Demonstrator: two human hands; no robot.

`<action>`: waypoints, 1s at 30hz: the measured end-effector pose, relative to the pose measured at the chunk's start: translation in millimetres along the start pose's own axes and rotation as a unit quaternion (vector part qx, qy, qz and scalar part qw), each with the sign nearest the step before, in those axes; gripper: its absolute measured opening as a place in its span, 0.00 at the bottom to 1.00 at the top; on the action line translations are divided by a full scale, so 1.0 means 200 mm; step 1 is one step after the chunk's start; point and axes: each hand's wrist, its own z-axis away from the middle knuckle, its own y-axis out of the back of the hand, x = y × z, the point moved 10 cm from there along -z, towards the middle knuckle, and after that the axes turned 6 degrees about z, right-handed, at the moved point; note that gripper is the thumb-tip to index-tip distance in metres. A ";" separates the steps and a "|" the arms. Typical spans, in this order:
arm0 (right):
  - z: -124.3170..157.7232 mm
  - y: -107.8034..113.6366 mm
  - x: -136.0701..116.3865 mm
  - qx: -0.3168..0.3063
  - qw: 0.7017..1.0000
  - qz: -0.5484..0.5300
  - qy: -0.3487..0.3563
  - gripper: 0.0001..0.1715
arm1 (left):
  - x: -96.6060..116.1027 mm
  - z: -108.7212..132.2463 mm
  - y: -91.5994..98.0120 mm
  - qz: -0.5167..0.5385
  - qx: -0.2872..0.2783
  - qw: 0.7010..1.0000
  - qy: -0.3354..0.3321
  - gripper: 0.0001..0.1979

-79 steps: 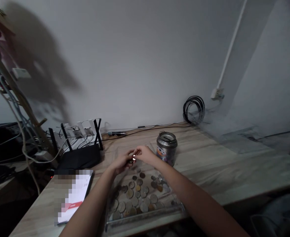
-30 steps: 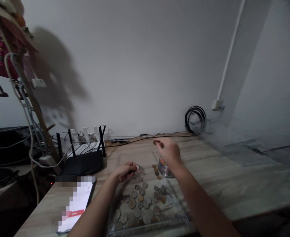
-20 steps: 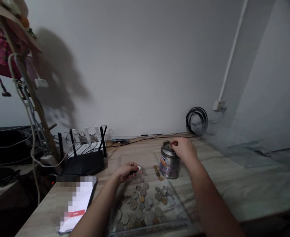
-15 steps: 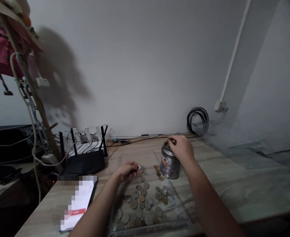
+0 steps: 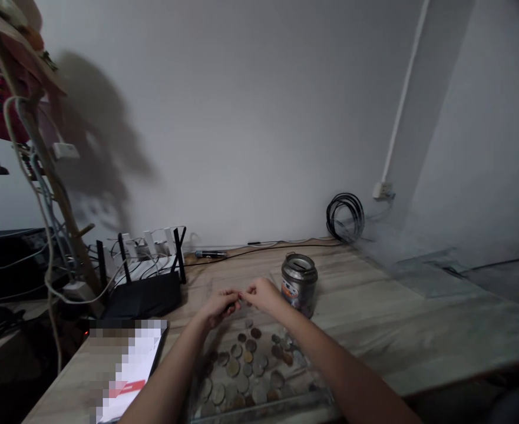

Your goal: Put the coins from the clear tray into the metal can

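Note:
My left hand (image 5: 217, 304) and my right hand (image 5: 261, 294) meet fingertip to fingertip above the far end of a clear plastic tray (image 5: 316, 396). Both are closed in a pinch around something small between them; it looks like a coin, but it is too small to be sure. Several coins (image 5: 245, 366) of silver and copper colour lie spread in the tray below my forearms. A metal coin tin (image 5: 299, 282) with a slotted lid stands upright just to the right of my right hand, a short gap away.
A black router (image 5: 144, 292) with upright antennas sits at the left, white cables tangled behind it. A phone (image 5: 129, 368) lies at the near left of the wooden table (image 5: 396, 330). A coiled black cable (image 5: 346, 217) rests against the wall, and a pen (image 5: 210, 254) lies by it.
My right hand has left the top of the tin and come back left to meet my left hand over the tray. My left hand has hardly moved.

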 end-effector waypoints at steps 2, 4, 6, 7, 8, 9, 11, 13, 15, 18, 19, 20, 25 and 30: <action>-0.01 -0.01 0.03 -0.019 0.999 -0.049 -0.015 0.23 | 0.02 0.00 0.00 0.006 0.003 1.000 -0.023 0.10; -0.01 0.02 0.04 -0.003 0.998 -0.061 -0.026 0.20 | 0.04 0.00 0.01 0.017 0.016 0.999 -0.035 0.12; 0.02 0.15 0.02 0.071 0.997 -0.029 -0.021 0.16 | 0.03 0.00 0.03 0.033 0.026 0.999 -0.029 0.13; 0.04 0.25 0.01 0.126 0.992 -0.005 -0.012 0.16 | 0.02 0.00 0.03 0.042 0.029 0.999 -0.020 0.13; 0.08 0.36 0.00 0.187 0.982 0.018 -0.001 0.15 | 0.01 0.00 0.04 0.051 0.033 0.998 -0.004 0.13; 0.12 0.47 -0.01 0.244 0.969 0.036 0.009 0.15 | -0.02 -0.01 0.05 0.061 0.039 0.997 0.018 0.11; 0.19 0.67 0.04 0.329 0.943 0.055 0.008 0.15 | -0.07 -0.01 0.08 0.088 0.063 0.992 0.065 0.09; 0.23 0.80 0.16 0.361 0.931 0.050 -0.034 0.14 | -0.12 -0.01 0.10 0.119 0.079 0.984 0.102 0.09; 0.23 0.85 0.32 0.337 0.936 0.041 -0.094 0.12 | -0.13 -0.01 0.08 0.147 0.066 0.980 0.119 0.10; 0.20 0.84 0.47 0.274 0.947 0.061 -0.155 0.09 | -0.13 -0.01 0.04 0.174 0.024 0.976 0.126 0.12; 0.20 0.83 0.49 0.261 0.948 0.074 -0.164 0.08 | -0.13 0.00 0.03 0.178 0.017 0.976 0.125 0.13; 0.19 0.81 0.50 0.250 0.950 0.085 -0.169 0.08 | -0.13 0.00 0.03 0.179 0.013 0.976 0.125 0.14; 0.19 0.80 0.43 0.249 0.952 0.106 -0.141 0.08 | -0.13 -0.02 0.03 0.177 -0.013 0.978 0.111 0.22; 0.26 0.82 0.14 0.385 0.920 0.076 -0.011 0.14 | -0.12 -0.03 0.05 0.190 -0.007 0.977 0.094 0.19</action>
